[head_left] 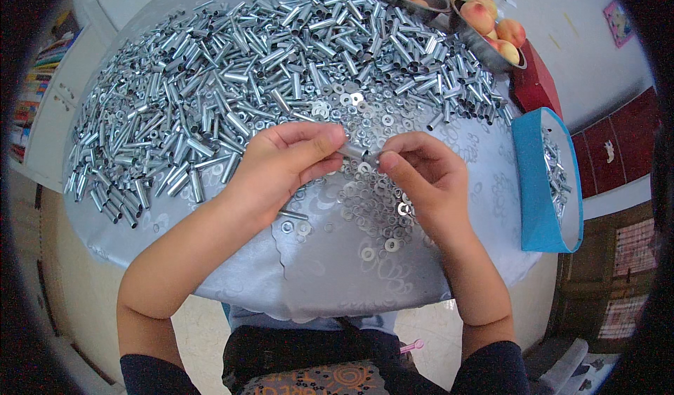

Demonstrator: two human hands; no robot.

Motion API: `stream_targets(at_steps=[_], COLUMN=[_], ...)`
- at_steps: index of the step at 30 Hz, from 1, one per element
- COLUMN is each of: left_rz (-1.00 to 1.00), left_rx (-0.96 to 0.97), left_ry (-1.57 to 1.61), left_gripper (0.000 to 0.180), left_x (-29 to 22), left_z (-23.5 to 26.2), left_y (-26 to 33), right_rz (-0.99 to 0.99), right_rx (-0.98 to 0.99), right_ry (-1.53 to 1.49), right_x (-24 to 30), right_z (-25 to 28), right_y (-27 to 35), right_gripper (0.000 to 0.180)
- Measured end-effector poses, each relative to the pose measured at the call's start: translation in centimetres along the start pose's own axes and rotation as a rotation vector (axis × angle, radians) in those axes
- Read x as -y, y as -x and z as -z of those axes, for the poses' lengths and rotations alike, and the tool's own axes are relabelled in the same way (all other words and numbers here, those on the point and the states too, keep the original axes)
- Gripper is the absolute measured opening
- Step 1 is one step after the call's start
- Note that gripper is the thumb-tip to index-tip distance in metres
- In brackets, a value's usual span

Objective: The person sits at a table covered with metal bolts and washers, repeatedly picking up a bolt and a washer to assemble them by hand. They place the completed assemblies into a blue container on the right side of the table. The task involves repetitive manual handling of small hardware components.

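Your left hand (284, 160) and right hand (421, 174) pinch one short metal tube (354, 151) between fingertips above scattered washers (372, 205). A huge tube pile (232, 79) remains; the blue bin (540, 184) holds few finished pieces.

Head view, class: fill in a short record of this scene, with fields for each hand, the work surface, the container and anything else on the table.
left hand: pinches one end of a small metal tube
right hand: fingertips at the tube's other end
surface: round table under a grey patterned cloth
loose parts: heap of metal tubes; flat washers near the hands
container: blue box at the right, holding metal parts
also: metal bowl of peaches
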State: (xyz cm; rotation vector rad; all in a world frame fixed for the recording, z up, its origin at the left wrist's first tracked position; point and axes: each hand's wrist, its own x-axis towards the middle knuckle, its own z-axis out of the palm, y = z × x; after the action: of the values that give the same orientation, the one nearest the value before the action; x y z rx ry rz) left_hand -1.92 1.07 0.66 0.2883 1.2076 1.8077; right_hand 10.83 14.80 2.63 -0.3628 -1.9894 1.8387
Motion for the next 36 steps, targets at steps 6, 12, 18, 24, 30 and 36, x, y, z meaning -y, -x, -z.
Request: stream_targets(at_steps=[6, 12, 18, 24, 30, 36], left_rz=[0.005, -0.002, 0.003, -0.004, 0.001, 0.011], left_rx=[0.011, 0.001, 0.014, -0.023, -0.002, 0.077], left_ry=[0.029, 0.034, 0.047, 0.021, -0.003, -0.081], left_gripper=[0.021, 0.021, 0.020, 0.019, 0.021, 0.026], left_x=[0.1, -0.1, 0.0, -0.1, 0.1, 0.0], left_z=[0.1, 0.1, 0.0, -0.3, -0.5, -1.5], left_y=[0.0, -0.1, 0.0, 0.1, 0.5, 1.0], right_rz=[-0.021, -0.038, 0.288, 0.463, 0.538, 0.532], right_rx=[0.025, -0.011, -0.067, -0.033, -0.051, -0.095], right_ry=[-0.062, -0.069, 0.287, 0.465, 0.559, 0.448], right_x=[-0.2, 0.0, -1.0, -0.2, 0.1, -0.2], right_z=[-0.2, -0.3, 0.0, -0.2, -0.5, -0.2], right_y=[0.0, -0.1, -0.2, -0.2, -0.1, 0.2], right_gripper=[0.013, 0.012, 0.013, 0.013, 0.015, 0.014])
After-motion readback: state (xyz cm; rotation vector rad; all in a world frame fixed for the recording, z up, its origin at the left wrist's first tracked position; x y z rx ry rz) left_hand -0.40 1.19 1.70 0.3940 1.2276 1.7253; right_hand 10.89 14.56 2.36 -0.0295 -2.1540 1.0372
